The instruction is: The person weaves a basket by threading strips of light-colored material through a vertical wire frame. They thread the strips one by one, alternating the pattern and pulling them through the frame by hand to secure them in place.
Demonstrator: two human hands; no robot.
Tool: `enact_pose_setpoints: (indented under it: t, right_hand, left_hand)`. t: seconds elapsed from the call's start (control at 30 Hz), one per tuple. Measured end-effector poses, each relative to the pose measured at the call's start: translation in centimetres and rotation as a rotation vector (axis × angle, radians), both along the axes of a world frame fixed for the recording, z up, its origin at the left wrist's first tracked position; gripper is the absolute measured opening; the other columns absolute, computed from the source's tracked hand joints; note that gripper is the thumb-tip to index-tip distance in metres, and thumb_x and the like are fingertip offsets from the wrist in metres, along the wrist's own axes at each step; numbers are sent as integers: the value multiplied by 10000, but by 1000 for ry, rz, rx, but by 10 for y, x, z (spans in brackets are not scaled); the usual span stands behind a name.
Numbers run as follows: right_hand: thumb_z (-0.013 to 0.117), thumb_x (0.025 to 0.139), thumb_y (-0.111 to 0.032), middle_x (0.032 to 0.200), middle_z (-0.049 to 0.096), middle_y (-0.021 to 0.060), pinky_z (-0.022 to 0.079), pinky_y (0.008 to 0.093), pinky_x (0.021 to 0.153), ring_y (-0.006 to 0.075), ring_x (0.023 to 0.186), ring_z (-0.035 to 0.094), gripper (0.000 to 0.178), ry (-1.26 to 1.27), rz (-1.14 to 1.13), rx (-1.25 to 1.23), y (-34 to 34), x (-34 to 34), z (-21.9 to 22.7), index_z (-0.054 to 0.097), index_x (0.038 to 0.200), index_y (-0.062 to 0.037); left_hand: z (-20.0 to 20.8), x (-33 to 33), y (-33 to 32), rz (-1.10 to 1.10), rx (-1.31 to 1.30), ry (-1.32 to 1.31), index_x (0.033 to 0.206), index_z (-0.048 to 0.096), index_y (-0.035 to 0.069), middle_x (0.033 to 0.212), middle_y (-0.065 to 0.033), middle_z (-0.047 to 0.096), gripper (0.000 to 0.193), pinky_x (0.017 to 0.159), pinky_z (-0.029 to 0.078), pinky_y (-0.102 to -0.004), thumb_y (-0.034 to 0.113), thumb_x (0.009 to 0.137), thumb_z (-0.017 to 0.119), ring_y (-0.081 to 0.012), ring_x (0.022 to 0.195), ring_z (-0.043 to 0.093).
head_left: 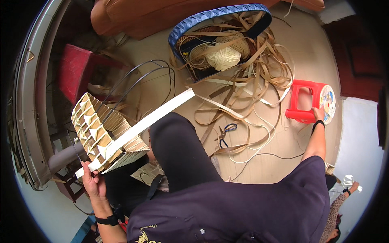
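Observation:
My left hand (94, 184) is closed at the near corner of a woven basket (97, 135) in tan and cream strips, by the low end of a flat white strip (162, 109). That strip slants up across the basket's rim, its far end above my knee. Thin black cords rise from the basket in loops. Out to the right, my right hand (319, 115) grips the edge of a small red plastic stool (313, 86), tipped on its side with its patterned seat facing right. Part of the grip is hidden behind the fingers.
On the floor lie dark-handled scissors (222, 135) among loose tan and white strips (263, 71). A blue-rimmed basket (178, 30) holds cream yarn (223, 58). A red stool (73, 71) stands left; a brown sofa (133, 16) is behind. Another person's hand (354, 186) shows lower right.

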State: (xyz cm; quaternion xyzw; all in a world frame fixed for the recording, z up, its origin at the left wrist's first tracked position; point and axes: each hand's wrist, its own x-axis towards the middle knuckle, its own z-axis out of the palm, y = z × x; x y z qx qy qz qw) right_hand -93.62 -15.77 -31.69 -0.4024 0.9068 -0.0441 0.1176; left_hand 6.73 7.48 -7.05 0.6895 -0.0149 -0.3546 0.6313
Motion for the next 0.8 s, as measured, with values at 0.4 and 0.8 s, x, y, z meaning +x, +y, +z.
enact_pose_setpoints:
  t: [0.4, 0.8]
  right_hand:
    - [785, 817, -521, 1417, 587, 303, 391, 446, 1163, 427, 1382, 510, 930, 46, 97, -151, -10, -9, 0, 478, 1476, 59]
    - [830, 795, -448, 1301, 666, 241, 458, 474, 1083, 431, 1326, 553, 923, 822, 492, -474, -11, 198, 95, 435, 1523, -40]
  left_hand:
    - [-3, -11, 10, -121, 34, 41, 1040, 622, 85, 696, 11, 600, 292, 404, 317, -152, 357, 1106, 537, -15, 458, 433]
    - [2, -11, 11, -122, 51, 34, 1061, 652, 83, 742, 6, 640, 265, 412, 330, -151, 342, 1080, 598, -21, 481, 474]
